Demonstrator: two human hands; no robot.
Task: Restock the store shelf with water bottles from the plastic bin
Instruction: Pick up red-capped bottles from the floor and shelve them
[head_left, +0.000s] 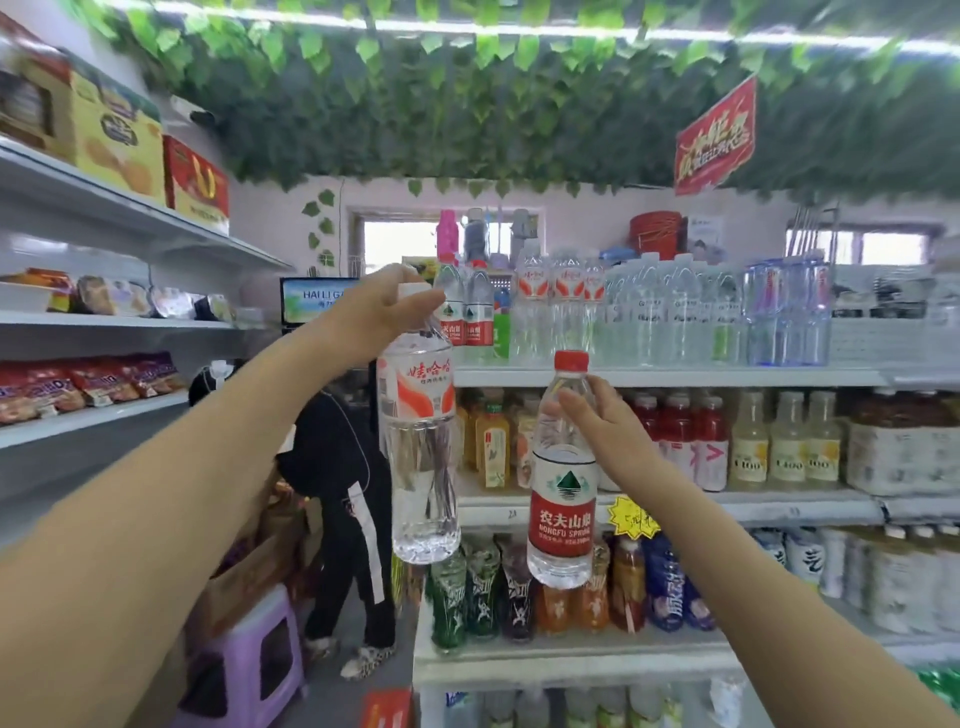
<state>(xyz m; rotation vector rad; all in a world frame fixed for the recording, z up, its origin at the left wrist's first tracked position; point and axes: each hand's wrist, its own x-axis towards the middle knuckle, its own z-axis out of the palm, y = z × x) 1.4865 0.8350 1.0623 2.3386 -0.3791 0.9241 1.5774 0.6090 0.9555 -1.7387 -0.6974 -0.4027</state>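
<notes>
Clear plastic bottles hang in the air before the store shelf (675, 377). The left hand (383, 306) has its grip clamped round the neck of the white-capped bottle (422, 457); the right hand (597, 423), lower, clamps its grip on the shoulder of the red-capped bottle (562, 512).

Both arms raised, left hand (382, 306) grips white-capped bottle (421, 457), right hand (597, 421) red-capped bottle (561, 519).

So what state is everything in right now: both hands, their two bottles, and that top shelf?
left hand: grips the white-capped bottle at its neck.
white-capped bottle: capped, hanging in the air.
right hand: grips the red-capped bottle near its shoulder.
red-capped bottle: capped, upright, in the air.
top shelf: lined with standing bottles.
</notes>
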